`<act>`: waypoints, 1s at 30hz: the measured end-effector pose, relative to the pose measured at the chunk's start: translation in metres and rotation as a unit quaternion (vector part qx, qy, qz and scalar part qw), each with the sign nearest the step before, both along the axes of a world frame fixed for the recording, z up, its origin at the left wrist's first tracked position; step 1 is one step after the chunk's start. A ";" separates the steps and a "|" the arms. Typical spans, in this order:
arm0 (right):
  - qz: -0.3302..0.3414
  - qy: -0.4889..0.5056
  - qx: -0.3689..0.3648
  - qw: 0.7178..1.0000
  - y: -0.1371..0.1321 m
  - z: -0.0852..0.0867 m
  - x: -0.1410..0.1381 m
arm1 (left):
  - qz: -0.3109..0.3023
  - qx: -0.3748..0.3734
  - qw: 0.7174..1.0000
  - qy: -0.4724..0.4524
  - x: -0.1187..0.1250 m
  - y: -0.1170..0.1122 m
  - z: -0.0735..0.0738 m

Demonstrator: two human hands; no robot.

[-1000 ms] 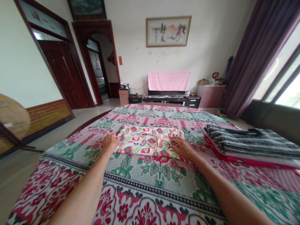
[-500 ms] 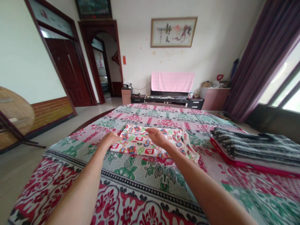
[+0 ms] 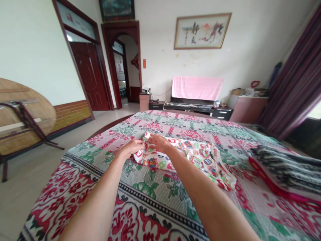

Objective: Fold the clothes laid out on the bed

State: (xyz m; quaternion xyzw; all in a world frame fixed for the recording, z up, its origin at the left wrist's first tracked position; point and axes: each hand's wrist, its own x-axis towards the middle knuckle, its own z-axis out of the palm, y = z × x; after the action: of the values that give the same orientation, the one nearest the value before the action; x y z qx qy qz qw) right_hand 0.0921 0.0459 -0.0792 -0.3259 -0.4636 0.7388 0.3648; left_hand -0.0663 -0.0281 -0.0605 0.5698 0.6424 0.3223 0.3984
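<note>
A white cloth (image 3: 175, 161) with a colourful cartoon print lies folded into a long strip on the flowered cover (image 3: 173, 190). At its left end, my left hand (image 3: 133, 148) has its fingers bent around the edge and pinches the fabric there. My right hand (image 3: 160, 144) lies over the same end, close to the left one, its fingers stretched out and slightly apart on the cloth. The left end is bunched up between the two hands. Towards the right, the cloth's other end is loose and wrinkled.
A black-and-white patterned folded stack (image 3: 288, 170) with red fabric beneath lies on the right. A folded round table (image 3: 27, 117) leans at the left wall. Beyond the bed stand a low black cabinet (image 3: 223, 113) and a screen draped with a pink towel (image 3: 197, 87).
My view has turned left. The right hand has slid towards the left hand along the cloth, and the cloth's left end is now gathered between them.
</note>
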 end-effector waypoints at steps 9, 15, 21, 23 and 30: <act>-0.035 -0.034 0.041 0.998 -0.004 0.009 0.016 | -0.058 0.047 0.997 0.012 0.033 0.001 0.002; -0.113 -0.128 0.083 0.982 0.002 0.006 0.016 | -0.083 0.035 0.993 0.077 0.045 -0.002 0.008; -0.137 -0.142 0.104 0.975 0.003 0.005 0.038 | -0.104 0.053 0.988 0.101 0.057 -0.007 0.013; -0.158 -0.153 0.107 0.970 0.002 0.005 0.049 | -0.108 0.063 0.986 0.108 0.067 -0.010 0.014; -0.208 -0.154 0.090 0.962 0.001 0.002 0.084 | -0.128 0.146 0.971 0.141 0.104 -0.011 0.000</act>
State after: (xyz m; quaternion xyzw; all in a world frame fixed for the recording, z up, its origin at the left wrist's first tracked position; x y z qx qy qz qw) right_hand 0.1761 0.0466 -0.0769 -0.4906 -0.5009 0.5424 0.4629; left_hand 0.0382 -0.0393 -0.0609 0.7387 0.5603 0.2751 0.2542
